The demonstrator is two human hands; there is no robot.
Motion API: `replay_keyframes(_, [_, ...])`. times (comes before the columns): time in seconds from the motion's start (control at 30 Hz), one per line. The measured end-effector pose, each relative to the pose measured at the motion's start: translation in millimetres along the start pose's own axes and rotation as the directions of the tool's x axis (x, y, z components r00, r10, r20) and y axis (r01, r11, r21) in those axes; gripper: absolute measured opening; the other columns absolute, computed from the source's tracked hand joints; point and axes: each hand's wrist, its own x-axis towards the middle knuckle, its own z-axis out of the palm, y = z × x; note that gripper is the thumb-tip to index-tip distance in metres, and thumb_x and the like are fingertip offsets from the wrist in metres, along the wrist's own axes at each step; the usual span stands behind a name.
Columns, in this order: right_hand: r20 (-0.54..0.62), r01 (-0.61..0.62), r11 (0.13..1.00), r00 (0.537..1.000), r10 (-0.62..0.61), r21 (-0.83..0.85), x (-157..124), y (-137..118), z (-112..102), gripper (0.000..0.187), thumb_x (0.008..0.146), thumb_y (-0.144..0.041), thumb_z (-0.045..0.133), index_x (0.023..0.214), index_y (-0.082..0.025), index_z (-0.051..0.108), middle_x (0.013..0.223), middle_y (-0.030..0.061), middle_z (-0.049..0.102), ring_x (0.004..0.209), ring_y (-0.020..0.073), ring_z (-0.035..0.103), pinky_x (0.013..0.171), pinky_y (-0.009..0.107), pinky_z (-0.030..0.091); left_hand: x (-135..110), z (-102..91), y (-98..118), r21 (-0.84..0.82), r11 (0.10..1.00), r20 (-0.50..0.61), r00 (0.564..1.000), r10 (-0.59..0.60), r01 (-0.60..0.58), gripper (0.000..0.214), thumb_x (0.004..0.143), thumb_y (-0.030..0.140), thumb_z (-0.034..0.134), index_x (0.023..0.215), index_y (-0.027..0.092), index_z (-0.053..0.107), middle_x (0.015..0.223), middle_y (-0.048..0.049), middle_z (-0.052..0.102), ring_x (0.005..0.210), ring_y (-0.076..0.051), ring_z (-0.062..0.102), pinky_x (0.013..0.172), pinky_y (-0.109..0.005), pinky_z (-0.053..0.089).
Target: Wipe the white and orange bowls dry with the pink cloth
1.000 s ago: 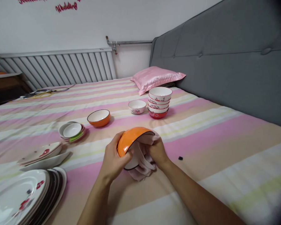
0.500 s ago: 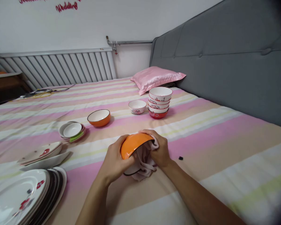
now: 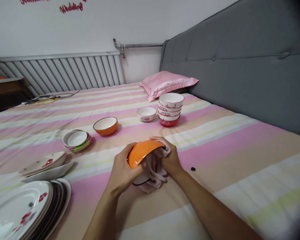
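An orange bowl (image 3: 143,151) with a white inside and dark rim is held tilted on its side above the bed. My left hand (image 3: 123,168) grips its left side, thumb over the near rim. At the right rim, my right hand (image 3: 171,158) is closed on a pale pink cloth (image 3: 155,171), pressing it against the bowl. The cloth hangs down in folds across the bowl's opening. Part of the right fingers is hidden behind the bowl and cloth.
On the striped bedsheet (image 3: 215,146) stand another orange bowl (image 3: 105,126), a white bowl (image 3: 146,114) and a bowl stack (image 3: 169,115). Small dishes (image 3: 77,138), oval dishes (image 3: 43,163) and stacked plates (image 3: 27,210) lie left. A pink pillow (image 3: 167,83) rests against the grey headboard (image 3: 235,63).
The bowl and both hands have shifted very slightly, with the bowl's tilt changing a little. The cloth's folds have moved with the right hand. The other dishes have stayed put.
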Motion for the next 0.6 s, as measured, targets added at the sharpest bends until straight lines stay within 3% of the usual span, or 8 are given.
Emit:
replay_keyframes(0.13, [-0.004,-0.029,0.997,1.000,0.030,0.066,3,9,2,0.027,0.076,-0.017,0.058,0.100,-0.020,0.067,0.101,0.0048,0.070,0.098,0.0217,0.063,0.088,0.033,0.048,0,0.5,-1,-0.085,0.996,-0.022,1.000,-0.004,0.002,0.049,0.062,0.033,0.059,0.107,0.015,0.059,0.094,-0.0056,0.065,0.090,-0.026,0.057,0.076,-0.033,0.043])
replay_keyframes(0.33, [-0.032,-0.215,0.968,0.975,0.221,0.131,3,14,7,0.027,0.074,-0.021,0.059,0.099,-0.020,0.070,0.100,0.0041,0.072,0.100,0.0233,0.063,0.091,0.036,0.047,-1,13.0,-10,-0.248,0.968,-0.162,0.987,0.005,-0.046,0.049,0.063,0.033,0.061,0.107,0.014,0.059,0.094,-0.0057,0.063,0.087,-0.024,0.056,0.076,-0.032,0.043])
replay_keyframes(0.47, [0.003,-0.393,0.887,0.914,0.405,0.244,1,8,11,0.025,0.072,-0.030,0.066,0.093,-0.018,0.071,0.091,0.0058,0.073,0.089,0.0244,0.066,0.077,0.034,0.052,-4,25.0,-11,-0.321,0.945,-0.254,0.967,-0.026,-0.058,0.052,0.065,0.035,0.062,0.111,0.013,0.058,0.103,-0.0082,0.063,0.092,-0.026,0.056,0.081,-0.035,0.043])
replay_keyframes(0.6, [0.118,-0.530,0.749,0.839,0.531,0.397,-3,1,16,0.026,0.070,-0.032,0.071,0.090,-0.015,0.070,0.088,0.0095,0.073,0.078,0.0244,0.067,0.066,0.032,0.053,-7,33.5,-6,-0.353,0.933,-0.337,0.939,-0.062,-0.065,0.054,0.065,0.036,0.062,0.112,0.011,0.058,0.104,-0.0095,0.062,0.094,-0.026,0.056,0.082,-0.036,0.044])
